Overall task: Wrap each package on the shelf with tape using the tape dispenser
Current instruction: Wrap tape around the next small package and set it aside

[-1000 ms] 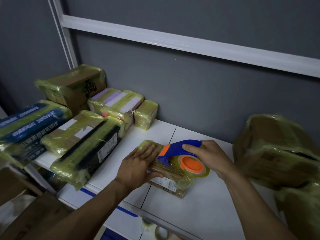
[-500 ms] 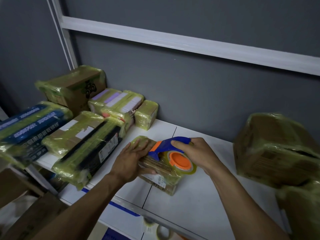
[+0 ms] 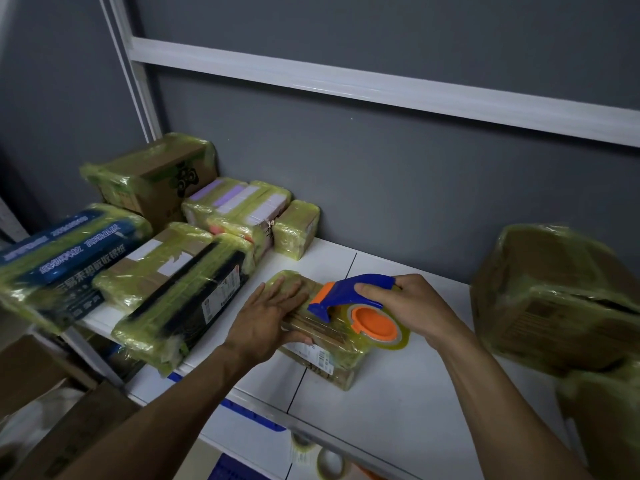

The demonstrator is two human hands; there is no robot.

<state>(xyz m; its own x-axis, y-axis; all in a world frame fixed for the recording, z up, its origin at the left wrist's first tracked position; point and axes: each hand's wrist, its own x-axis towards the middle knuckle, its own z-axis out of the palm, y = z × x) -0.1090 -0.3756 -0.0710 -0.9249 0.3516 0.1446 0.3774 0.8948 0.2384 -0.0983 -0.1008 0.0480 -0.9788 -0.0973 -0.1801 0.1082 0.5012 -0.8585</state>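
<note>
Head-worn camera looks forward and down, close over the front edge of a white shelf (image 3: 398, 403) against a grey wall (image 3: 381, 174)

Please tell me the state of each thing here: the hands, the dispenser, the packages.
left hand: flat, pressing the package.
right hand: grips the dispenser.
dispenser: on top of the package.
package: flat on the shelf, tape over it.
left pile: wrapped.
right box: wrapped.
</note>
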